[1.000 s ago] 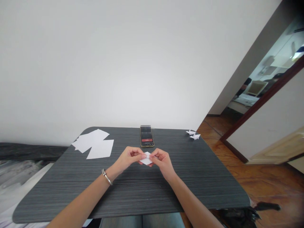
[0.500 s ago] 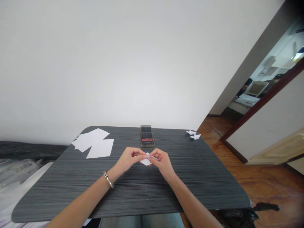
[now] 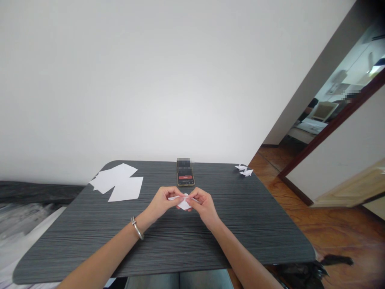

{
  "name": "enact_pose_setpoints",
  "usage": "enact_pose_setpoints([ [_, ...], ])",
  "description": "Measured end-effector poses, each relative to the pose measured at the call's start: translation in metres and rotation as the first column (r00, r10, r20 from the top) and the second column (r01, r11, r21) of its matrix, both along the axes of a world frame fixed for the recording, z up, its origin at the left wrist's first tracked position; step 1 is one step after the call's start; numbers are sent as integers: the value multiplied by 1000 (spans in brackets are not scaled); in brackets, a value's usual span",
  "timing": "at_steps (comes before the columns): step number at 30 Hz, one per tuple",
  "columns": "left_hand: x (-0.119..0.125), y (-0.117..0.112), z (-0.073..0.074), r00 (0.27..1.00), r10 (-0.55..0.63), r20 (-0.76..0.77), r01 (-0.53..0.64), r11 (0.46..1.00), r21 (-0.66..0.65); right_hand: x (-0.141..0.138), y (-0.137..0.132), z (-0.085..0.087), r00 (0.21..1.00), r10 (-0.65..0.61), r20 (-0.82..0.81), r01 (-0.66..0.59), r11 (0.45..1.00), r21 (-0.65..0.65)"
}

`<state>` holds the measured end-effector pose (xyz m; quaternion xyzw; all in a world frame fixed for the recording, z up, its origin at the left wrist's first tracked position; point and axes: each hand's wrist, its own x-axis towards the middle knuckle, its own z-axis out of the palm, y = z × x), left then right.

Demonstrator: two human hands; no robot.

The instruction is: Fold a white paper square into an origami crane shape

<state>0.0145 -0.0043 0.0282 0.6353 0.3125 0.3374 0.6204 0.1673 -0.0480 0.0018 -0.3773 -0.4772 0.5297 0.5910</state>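
Observation:
Between my two hands is a small folded piece of white paper (image 3: 184, 205), held over the middle of the dark table. My left hand (image 3: 166, 200) pinches its left side, thumb on top and fingers beneath. On the opposite side my right hand (image 3: 203, 203) grips it the same way, with the thumb near the paper's centre. Fingers cover much of the paper, so its full shape is hidden; a pointed lower corner shows between the thumbs. A silver bracelet (image 3: 137, 228) circles my left wrist.
A phone (image 3: 185, 180) stands just beyond my hands. White paper sheets (image 3: 128, 188) lie at the table's (image 3: 180, 249) left, overlapping. Two folded paper figures, like cranes (image 3: 246, 172), sit at the far right corner. A white wall (image 3: 180, 80) rises behind; a doorway opens at right.
My thumbs have shifted slightly on the paper, and a little more of its white surface shows by the left thumb. The view has moved slightly; the other things stay put.

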Motion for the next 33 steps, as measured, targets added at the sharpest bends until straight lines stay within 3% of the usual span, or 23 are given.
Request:
enact_pose_setpoints([
  [6, -2, 2, 1, 1000, -4, 3, 3, 999, 47, 1, -1, 2, 999, 19, -43, -18, 1000, 19],
  [10, -4, 2, 6, 999, -50, -6, 50, 990, 128, 1, -1, 4, 997, 14, -74, -11, 999, 41],
  [15, -5, 1, 9, 992, -121, -19, 123, 985, 119, 1, -2, 4, 998, -16, -68, 20, 998, 63],
  [24, 0, -4, 8, 998, -53, 45, 52, 998, 26, 2, -4, 5, 998, -53, -20, 54, 996, 69],
  [33, -1, -2, 3, 997, 44, -57, -41, 998, 52, 0, -1, 4, 1000, -20, 19, 19, 1000, 24],
])
